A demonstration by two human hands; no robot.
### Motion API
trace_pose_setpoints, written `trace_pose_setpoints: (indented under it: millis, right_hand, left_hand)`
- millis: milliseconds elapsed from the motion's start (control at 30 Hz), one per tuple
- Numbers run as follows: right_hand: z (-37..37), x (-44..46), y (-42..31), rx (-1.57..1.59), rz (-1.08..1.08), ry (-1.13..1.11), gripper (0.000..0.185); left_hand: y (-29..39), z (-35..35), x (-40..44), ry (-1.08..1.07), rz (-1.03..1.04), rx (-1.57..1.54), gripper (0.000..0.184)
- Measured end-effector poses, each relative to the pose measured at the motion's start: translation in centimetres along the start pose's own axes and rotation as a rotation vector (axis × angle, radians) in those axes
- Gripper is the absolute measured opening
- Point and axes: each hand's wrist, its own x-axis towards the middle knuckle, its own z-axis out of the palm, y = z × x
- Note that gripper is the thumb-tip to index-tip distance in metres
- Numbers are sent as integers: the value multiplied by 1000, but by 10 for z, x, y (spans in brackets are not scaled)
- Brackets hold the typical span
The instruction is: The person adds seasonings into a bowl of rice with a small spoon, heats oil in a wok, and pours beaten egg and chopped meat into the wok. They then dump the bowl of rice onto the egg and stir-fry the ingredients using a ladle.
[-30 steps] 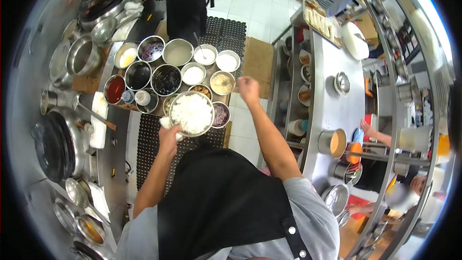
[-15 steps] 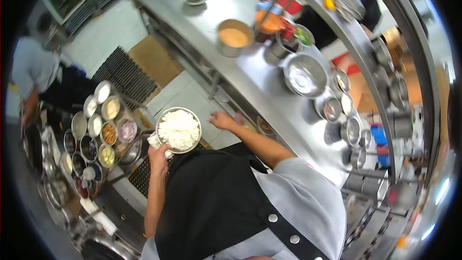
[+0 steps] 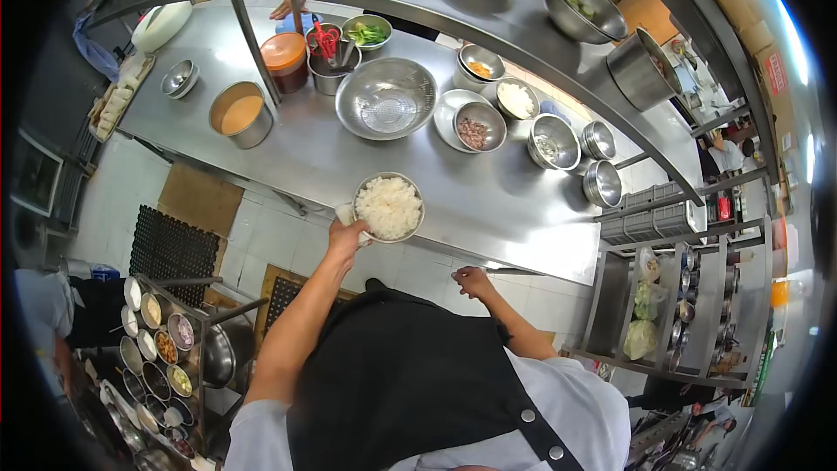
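My left hand (image 3: 346,236) grips a metal bowl (image 3: 422,215) at its near left side, with a white cloth (image 3: 344,213) between hand and rim. White cooked rice (image 3: 388,206) is heaped inside. The bowl is held at the near edge of the steel table (image 3: 323,162), and I cannot tell whether it touches. Lower and to the right, my right hand (image 3: 473,282) hangs apart from the table with its fingers curled in and nothing visible in them.
A perforated metal basin (image 3: 386,127), a pot of orange liquid (image 3: 241,114), a bowl of chopped meat (image 3: 472,133) and stacked small bowls (image 3: 602,183) stand on the table. A steel shelf (image 3: 410,2) crosses above. Several ingredient bowls (image 3: 166,346) and another person (image 3: 39,305) are at left.
My view has turned right, toward the steel table. The bowl of rice in my left hand has come from beside the ingredient bowls to the table's near edge. My right hand stays curled.
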Motion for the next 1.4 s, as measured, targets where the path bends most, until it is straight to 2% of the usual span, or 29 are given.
trace_pose_setpoints:
  millis: [100, 200, 300, 400, 500, 567, 633, 767, 900, 967, 1067, 1100, 1167, 1233, 1267, 1333, 1367, 1400]
  right_hand:
    - [17, 2, -1, -13, -14, -63, 54]
    - [40, 7, -27, -119, -35, -213, 56]
    - [72, 25, -58, -336, -158, -363, 56]
    - [114, 51, -84, -484, -340, -457, 55]
    - [162, 85, -116, -601, -518, -561, 53]
    - [181, 74, -151, -588, -486, -691, 54]
    - [206, 70, -177, -631, -451, -734, 54]
    - [280, 87, -215, -970, -621, -791, 56]
    - [382, 2, -259, -1144, -766, -763, 48]
    - [447, -47, -260, -1088, -844, -783, 44]
    - [545, -130, -241, -1061, -992, -893, 42]
    - [572, -161, -232, -1096, -1064, -947, 41]
    - [645, -163, -195, -1075, -1327, -1148, 42]
    - [666, -226, -176, -1180, -1315, -1205, 41]
    - [647, -304, -175, -1218, -1162, -1229, 40]
    - [659, -310, -153, -1196, -1163, -1281, 41]
    - [666, -308, -145, -1179, -1169, -1308, 41]
    - [670, -308, -141, -1251, -1269, -1308, 43]
  left_hand:
    - [-10, 17, 14, -89, -133, -229, 49]
    - [-5, -1, -6, -70, -146, -269, 45]
    - [-21, -66, -52, 51, -17, -81, 46]
    - [-33, -139, -147, 313, -4, -78, 39]
    - [-56, -198, -263, 663, 66, -229, 29]
    - [-88, -226, -343, 899, 144, -357, 27]
    - [-120, -238, -414, 1125, 211, -499, 24]
    - [-200, -216, -525, 1459, 425, -797, 20]
    - [-263, -161, -605, 1720, 528, -1025, 23]
    - [-315, -159, -631, 1831, 621, -1119, 23]
    - [-341, -182, -698, 1825, 699, -1344, 24]
    - [-355, -199, -720, 1739, 769, -1395, 31]
    - [-381, -251, -763, 1718, 838, -1368, 42]
    - [-379, -318, -802, 1799, 1034, -1416, 51]
    - [-387, -349, -819, 1839, 1066, -1330, 58]
    - [-380, -407, -865, 1922, 1088, -1373, 66]
    - [-369, -431, -890, 1957, 1080, -1512, 68]
    - [-373, -456, -912, 1983, 1069, -1603, 70]
